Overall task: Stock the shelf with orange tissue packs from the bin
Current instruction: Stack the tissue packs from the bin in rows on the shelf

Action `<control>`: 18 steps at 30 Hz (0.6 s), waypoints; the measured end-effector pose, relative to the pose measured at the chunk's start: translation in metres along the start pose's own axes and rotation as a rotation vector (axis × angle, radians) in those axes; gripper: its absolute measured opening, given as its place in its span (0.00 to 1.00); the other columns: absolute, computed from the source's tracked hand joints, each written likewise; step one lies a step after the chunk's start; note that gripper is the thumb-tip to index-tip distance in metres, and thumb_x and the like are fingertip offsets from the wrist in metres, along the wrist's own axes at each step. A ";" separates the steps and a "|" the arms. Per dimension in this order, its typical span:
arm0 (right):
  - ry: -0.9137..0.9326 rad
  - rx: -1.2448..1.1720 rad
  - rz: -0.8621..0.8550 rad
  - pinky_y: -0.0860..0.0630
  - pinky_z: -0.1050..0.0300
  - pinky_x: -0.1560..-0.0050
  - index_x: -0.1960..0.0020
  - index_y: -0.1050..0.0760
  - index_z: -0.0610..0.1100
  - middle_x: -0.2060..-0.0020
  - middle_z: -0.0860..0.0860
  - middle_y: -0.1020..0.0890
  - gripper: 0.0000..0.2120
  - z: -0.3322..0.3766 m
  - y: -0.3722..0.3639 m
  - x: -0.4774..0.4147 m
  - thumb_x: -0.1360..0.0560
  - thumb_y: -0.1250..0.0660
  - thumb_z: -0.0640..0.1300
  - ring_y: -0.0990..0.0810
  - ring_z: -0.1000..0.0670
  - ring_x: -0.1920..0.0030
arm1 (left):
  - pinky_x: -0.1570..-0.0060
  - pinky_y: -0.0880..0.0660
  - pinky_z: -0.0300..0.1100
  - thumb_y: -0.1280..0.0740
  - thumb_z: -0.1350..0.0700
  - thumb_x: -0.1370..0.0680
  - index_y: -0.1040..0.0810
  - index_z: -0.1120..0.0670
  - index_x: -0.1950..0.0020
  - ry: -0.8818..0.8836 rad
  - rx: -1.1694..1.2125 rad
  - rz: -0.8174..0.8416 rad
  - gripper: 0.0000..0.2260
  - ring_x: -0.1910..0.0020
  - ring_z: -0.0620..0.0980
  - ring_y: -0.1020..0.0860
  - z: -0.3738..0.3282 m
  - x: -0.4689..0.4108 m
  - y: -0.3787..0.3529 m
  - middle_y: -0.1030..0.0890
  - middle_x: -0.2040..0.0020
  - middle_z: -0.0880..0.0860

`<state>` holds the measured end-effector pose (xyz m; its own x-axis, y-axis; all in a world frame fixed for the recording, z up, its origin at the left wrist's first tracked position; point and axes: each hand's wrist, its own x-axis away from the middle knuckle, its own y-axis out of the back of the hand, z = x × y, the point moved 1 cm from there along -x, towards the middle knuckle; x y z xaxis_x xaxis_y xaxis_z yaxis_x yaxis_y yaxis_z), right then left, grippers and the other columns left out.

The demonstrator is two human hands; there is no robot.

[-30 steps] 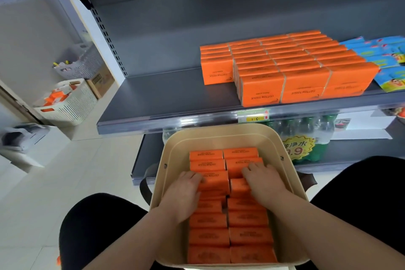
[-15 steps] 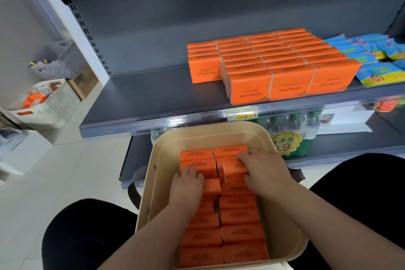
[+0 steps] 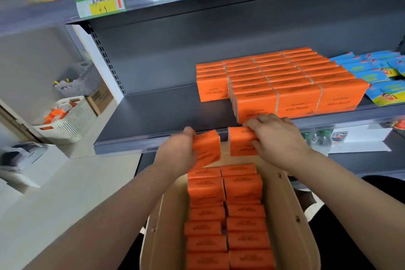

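My left hand (image 3: 177, 153) curls its fingers round one orange tissue pack (image 3: 208, 147), and my right hand (image 3: 278, 138) pinches a second pack (image 3: 240, 141), both above the bin (image 3: 285, 208) at the shelf (image 3: 166, 114) lip. One per hand, I judge, to extend the stocked rows (image 3: 285, 85) leftward.

A white slatted basket (image 3: 72, 120) is sitting on the floor (image 3: 87, 182). A grey basket (image 3: 83, 82) is standing behind it, a cardboard box (image 3: 100, 99) is resting just beside it, and blue packs (image 3: 372, 74) are lying far to its right.

"COTTON TISSUE" on orange packs (image 3: 297, 99)
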<state>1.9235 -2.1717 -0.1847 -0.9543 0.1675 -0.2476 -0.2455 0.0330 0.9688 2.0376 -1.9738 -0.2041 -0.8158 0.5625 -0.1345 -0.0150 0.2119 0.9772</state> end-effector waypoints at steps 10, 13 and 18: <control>-0.001 -0.121 0.009 0.33 0.51 0.42 0.32 0.34 0.54 0.40 0.52 0.28 0.21 -0.016 -0.008 -0.029 0.24 0.36 0.50 0.29 0.48 0.38 | 0.42 0.31 0.49 0.35 0.57 0.24 0.29 0.51 0.34 0.140 0.040 -0.096 0.18 0.37 0.58 0.35 -0.011 -0.108 0.040 0.28 0.38 0.58; 0.013 -0.132 0.028 0.33 0.51 0.41 0.33 0.33 0.54 0.40 0.52 0.28 0.20 -0.016 -0.014 -0.034 0.24 0.35 0.50 0.29 0.48 0.38 | 0.41 0.30 0.50 0.36 0.58 0.24 0.30 0.47 0.32 0.219 0.107 -0.071 0.20 0.35 0.58 0.38 -0.019 -0.139 0.026 0.33 0.36 0.57; 0.031 -0.143 0.041 0.31 0.50 0.42 0.34 0.32 0.53 0.40 0.51 0.28 0.19 -0.014 -0.020 -0.040 0.24 0.35 0.49 0.29 0.47 0.39 | 0.43 0.27 0.50 0.39 0.63 0.24 0.30 0.48 0.31 0.206 0.101 -0.078 0.22 0.36 0.58 0.39 -0.034 -0.178 0.010 0.37 0.36 0.57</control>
<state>1.9638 -2.1930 -0.1944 -0.9684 0.1349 -0.2098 -0.2254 -0.1139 0.9676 2.1635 -2.0989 -0.1646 -0.9152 0.3688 -0.1623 -0.0331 0.3328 0.9424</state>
